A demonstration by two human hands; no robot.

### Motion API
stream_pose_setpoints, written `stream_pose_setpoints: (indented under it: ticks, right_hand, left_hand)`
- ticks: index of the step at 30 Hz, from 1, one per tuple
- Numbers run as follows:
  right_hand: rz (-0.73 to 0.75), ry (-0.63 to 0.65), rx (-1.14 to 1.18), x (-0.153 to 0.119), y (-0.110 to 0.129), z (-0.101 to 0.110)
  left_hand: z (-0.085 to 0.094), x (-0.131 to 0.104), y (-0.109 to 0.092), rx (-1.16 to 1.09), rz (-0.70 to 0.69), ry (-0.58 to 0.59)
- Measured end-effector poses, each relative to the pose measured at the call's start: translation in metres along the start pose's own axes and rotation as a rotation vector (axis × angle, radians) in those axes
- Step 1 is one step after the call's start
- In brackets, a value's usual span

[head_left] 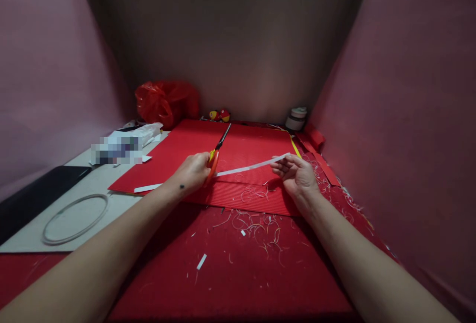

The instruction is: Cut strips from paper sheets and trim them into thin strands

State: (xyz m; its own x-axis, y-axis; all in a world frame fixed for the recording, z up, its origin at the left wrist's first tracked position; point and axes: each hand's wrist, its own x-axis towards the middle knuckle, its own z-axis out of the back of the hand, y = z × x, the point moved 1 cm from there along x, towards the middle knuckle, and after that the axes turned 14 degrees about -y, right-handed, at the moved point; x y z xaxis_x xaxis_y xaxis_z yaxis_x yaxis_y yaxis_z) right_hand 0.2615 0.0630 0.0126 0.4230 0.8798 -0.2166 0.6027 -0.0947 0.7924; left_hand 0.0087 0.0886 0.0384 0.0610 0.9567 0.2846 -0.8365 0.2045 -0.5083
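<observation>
My left hand (193, 169) is closed around a pair of scissors (214, 162) with orange and yellow handles. Their dark blades point away from me and look shut. A long narrow white strip (247, 168) runs across in front of me. Its right end is pinched between the thumb and fingers of my right hand (296, 174). Toward the left the strip passes behind my left hand and wrist, and its other end shows beyond them; whether my left fingers also grip it is hidden. Under both hands lies a red ribbed sheet (201, 137).
Thread scraps (260, 226) and white snippets lie on the red cloth (223, 293). At left are a grey board (28, 231) with a wire ring (46, 231) and a black flat object (37, 189). Behind stand a red plastic bag (167, 102), small toys (224, 115) and a lidded jar (296, 120).
</observation>
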Motion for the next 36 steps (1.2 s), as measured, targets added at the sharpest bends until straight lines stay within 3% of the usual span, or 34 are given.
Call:
stream_pose_setpoints:
  ticks: [7,13,17,21,26,31,33,36]
  right_hand:
    - [-0.077,-0.096,0.033,0.003,0.0,0.001]
    - [-0.117,-0.139,0.088,0.005,0.001,0.002]
    - [-0.153,-0.106,0.1,0.003,-0.002,0.002]
    - [-0.253,0.033,0.039,-0.006,-0.012,-0.003]
    - [-0.515,0.232,-0.144,-0.023,-0.028,-0.009]
    - [-0.568,0.408,-0.032,-0.025,-0.032,-0.008]
    - [-0.544,0.416,0.024,-0.022,-0.032,-0.007]
    - [-0.477,0.315,0.045,-0.019,-0.03,-0.007]
  left_hand:
    - [0.005,-0.003,-0.006,-0.466,0.273,0.093]
    - [0.007,-0.005,-0.012,-0.626,0.378,0.093]
    - [0.012,-0.008,-0.02,-0.673,0.382,0.102]
    - [0.017,-0.013,-0.029,-0.636,0.366,0.063]
    - [0.017,-0.02,-0.039,-0.634,0.298,0.052]
    - [0.016,-0.029,-0.047,-0.685,0.289,0.107]
    - [0.015,-0.033,-0.05,-0.688,0.278,0.141]
    - [0.014,-0.035,-0.051,-0.625,0.234,0.161]
